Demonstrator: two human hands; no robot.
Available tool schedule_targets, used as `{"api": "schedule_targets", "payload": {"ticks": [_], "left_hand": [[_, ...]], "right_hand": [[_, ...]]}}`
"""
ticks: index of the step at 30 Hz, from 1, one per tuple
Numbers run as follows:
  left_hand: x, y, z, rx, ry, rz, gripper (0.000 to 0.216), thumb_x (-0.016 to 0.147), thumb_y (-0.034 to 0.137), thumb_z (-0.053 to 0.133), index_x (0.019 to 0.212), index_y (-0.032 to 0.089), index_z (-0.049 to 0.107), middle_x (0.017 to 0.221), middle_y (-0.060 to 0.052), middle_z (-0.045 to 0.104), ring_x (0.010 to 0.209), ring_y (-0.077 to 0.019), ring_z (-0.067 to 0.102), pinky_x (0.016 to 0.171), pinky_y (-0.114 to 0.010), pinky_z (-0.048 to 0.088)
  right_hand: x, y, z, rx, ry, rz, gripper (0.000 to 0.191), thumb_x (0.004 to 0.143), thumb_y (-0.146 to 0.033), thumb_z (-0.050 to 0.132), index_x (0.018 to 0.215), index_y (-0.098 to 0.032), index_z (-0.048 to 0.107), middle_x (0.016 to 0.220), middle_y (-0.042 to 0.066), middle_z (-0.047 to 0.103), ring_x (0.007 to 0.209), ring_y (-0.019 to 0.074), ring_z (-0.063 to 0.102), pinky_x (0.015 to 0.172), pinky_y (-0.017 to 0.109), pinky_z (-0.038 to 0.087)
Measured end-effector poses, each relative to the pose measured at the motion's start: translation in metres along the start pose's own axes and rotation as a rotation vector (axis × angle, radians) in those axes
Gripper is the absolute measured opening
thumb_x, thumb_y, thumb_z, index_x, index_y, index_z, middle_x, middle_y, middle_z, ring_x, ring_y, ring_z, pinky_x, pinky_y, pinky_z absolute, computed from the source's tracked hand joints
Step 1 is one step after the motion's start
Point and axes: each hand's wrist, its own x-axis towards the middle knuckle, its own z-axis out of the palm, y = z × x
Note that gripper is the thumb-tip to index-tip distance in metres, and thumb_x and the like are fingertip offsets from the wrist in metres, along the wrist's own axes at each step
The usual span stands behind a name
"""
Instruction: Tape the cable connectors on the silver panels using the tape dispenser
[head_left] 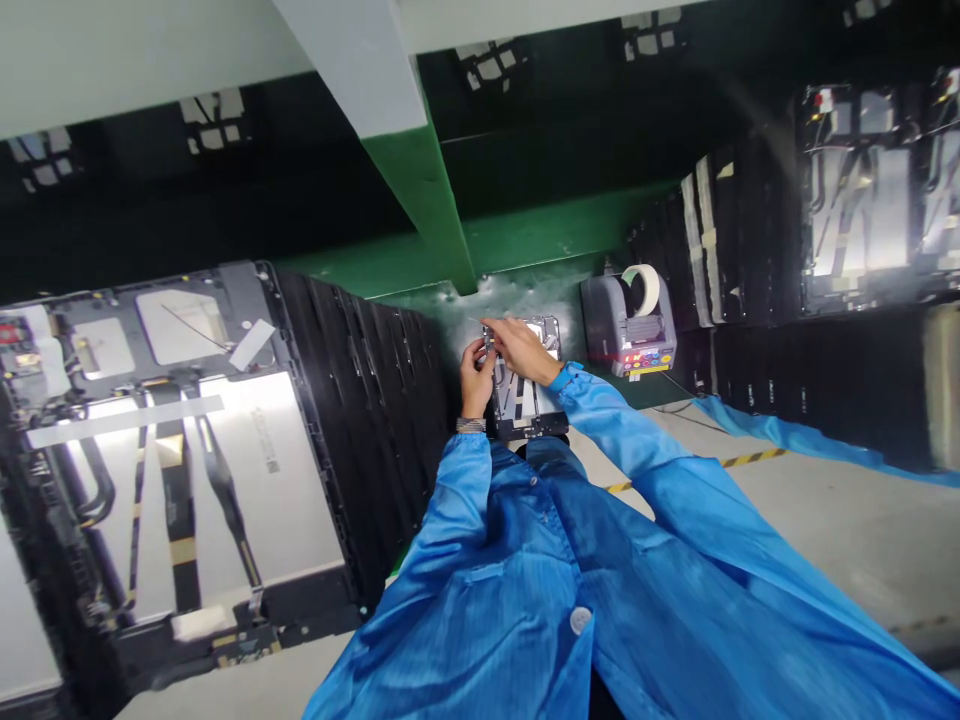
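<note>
An opened tablet [529,400] lies before me, with a pale metallic panel and dark ribbon cables showing. My left hand [475,382] is at its upper left edge, thumb and fingers bent together in a pinch. My right hand [523,349] reaches across the upper part of the tablet from the right, its fingers drawn together close to the left fingertips. Whatever sits between the fingertips is too small and too covered by the fingers to make out. The right hand hides part of the tablet's top.
A long row of stacked tablet units [225,480] stands close on my left. Right of the hands sits a grey tape dispenser [628,325] with a tape roll [642,288] on top. More stacked units [750,240] are farther right. A green post [424,190] rises behind the work surface.
</note>
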Motion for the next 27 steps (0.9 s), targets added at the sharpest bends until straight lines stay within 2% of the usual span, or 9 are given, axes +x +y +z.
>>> {"api": "schedule_targets", "payload": {"ticks": [10, 15, 18, 20, 22, 25, 27], "left_hand": [[0.005, -0.001, 0.004, -0.013, 0.044, -0.036, 0.037, 0.092, 0.042, 0.078, 0.122, 0.022, 0.069, 0.128, -0.009, 0.073, 0.119, -0.0244, 0.070, 0.108, -0.040, 0.054], [0.009, -0.002, 0.006, -0.030, 0.051, -0.028, 0.035, 0.090, 0.037, 0.079, 0.120, 0.021, 0.068, 0.126, -0.010, 0.074, 0.117, -0.0235, 0.071, 0.110, -0.041, 0.053], [0.010, -0.001, 0.005, -0.027, 0.052, -0.033, 0.037, 0.089, 0.037, 0.081, 0.119, 0.021, 0.068, 0.126, -0.009, 0.074, 0.119, -0.0235, 0.071, 0.110, -0.041, 0.054], [0.009, 0.001, 0.004, -0.026, 0.044, -0.029, 0.039, 0.088, 0.038, 0.082, 0.120, 0.022, 0.067, 0.127, -0.009, 0.074, 0.120, -0.0239, 0.070, 0.110, -0.041, 0.054], [0.009, 0.002, 0.003, -0.031, 0.035, -0.021, 0.042, 0.088, 0.040, 0.082, 0.122, 0.021, 0.067, 0.128, -0.010, 0.073, 0.121, -0.0246, 0.070, 0.109, -0.042, 0.055], [0.008, 0.004, 0.003, -0.039, 0.030, 0.000, 0.047, 0.088, 0.041, 0.081, 0.127, 0.022, 0.064, 0.134, -0.012, 0.071, 0.123, -0.0253, 0.069, 0.110, -0.042, 0.054], [0.008, 0.005, 0.003, -0.042, 0.022, 0.021, 0.052, 0.088, 0.041, 0.080, 0.134, 0.024, 0.062, 0.141, -0.013, 0.067, 0.128, -0.0257, 0.067, 0.112, -0.042, 0.054]], "right_hand": [[0.001, 0.003, -0.005, 0.040, -0.015, 0.010, 0.064, 0.092, -0.002, 0.046, 0.154, -0.016, 0.054, 0.115, 0.013, 0.070, 0.106, 0.0303, 0.056, 0.098, 0.046, 0.046], [-0.010, 0.008, 0.001, 0.112, 0.038, 0.082, 0.070, 0.088, -0.002, 0.048, 0.156, -0.021, 0.051, 0.106, 0.009, 0.068, 0.108, 0.0292, 0.056, 0.101, 0.046, 0.048], [-0.020, -0.002, 0.002, 0.237, 0.148, 0.156, 0.061, 0.091, -0.010, 0.054, 0.151, -0.023, 0.057, 0.110, 0.010, 0.067, 0.113, 0.0303, 0.056, 0.106, 0.050, 0.047], [-0.029, -0.015, 0.004, 0.470, 0.285, 0.272, 0.053, 0.093, -0.020, 0.062, 0.146, -0.024, 0.060, 0.108, 0.008, 0.068, 0.108, 0.0288, 0.057, 0.105, 0.049, 0.048], [-0.039, -0.032, 0.008, 0.851, 0.396, 0.425, 0.050, 0.092, -0.030, 0.070, 0.140, -0.025, 0.062, 0.099, 0.005, 0.068, 0.094, 0.0241, 0.060, 0.095, 0.042, 0.052], [-0.051, -0.055, 0.018, 1.441, 0.443, 0.608, 0.047, 0.085, -0.030, 0.077, 0.130, -0.024, 0.066, 0.091, 0.001, 0.069, 0.077, 0.0170, 0.060, 0.077, 0.032, 0.051], [-0.054, -0.066, 0.024, 1.699, 0.440, 0.679, 0.044, 0.084, -0.023, 0.074, 0.127, -0.023, 0.067, 0.089, 0.001, 0.070, 0.073, 0.0149, 0.060, 0.070, 0.028, 0.050]]}}
